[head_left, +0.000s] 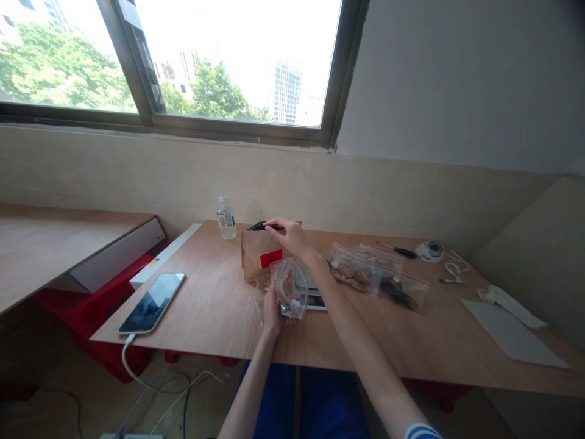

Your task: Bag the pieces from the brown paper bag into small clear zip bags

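Paper bag (pixel 252 253): was stood upright near the tabletop's (pixel 205 299) far edge, dark contents (pixel 256 226) exposed at its mouth.
Clear bag (pixel 295 286): was held before it, toward the near edge.
Right hand (pixel 291 236): was placed at the paper bag's mouth; whether anything was gripped could not be told.
Left hand (pixel 272 310): was closed on the clear bag.

brown paper bag (pixel 253 253) | upright; dark item (pixel 256 226) at mouth | clear plastic bag (pixel 298 286) | just in front
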A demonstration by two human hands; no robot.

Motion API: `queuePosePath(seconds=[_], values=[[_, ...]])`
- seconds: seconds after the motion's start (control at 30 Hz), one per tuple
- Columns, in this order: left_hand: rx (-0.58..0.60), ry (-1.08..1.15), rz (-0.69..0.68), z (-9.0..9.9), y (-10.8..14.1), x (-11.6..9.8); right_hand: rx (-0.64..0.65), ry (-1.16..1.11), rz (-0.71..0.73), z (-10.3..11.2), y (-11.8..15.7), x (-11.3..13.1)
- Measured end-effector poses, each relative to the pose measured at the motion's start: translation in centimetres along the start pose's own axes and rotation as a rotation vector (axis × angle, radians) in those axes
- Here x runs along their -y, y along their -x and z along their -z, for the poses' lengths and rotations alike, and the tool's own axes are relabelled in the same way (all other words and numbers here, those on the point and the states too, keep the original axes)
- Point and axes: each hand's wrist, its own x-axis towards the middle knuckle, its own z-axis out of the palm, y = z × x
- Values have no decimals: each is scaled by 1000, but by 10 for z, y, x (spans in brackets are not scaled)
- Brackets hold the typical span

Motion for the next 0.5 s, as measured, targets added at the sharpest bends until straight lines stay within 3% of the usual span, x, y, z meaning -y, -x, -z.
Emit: queuePosePath(seconds=[0.1, 0.2, 0.33, 0.4, 0.5], values=[[-8, -8, -6, 0, 0, 0, -57, 11, 44, 3, 5, 5], [-13, -18, -6, -1, 1, -1, -239, 5, 25, 7, 15, 9], [-71, -67, -41, -1, 4, -3, -468, -53, -234, 9, 50, -11], [-117, -74, -93, 0, 6, -5, -403, -57, -413, 6, 73, -28], [-166, -99, -186, 4, 10, -7, -22, -108, -441, -6, 103, -42]])
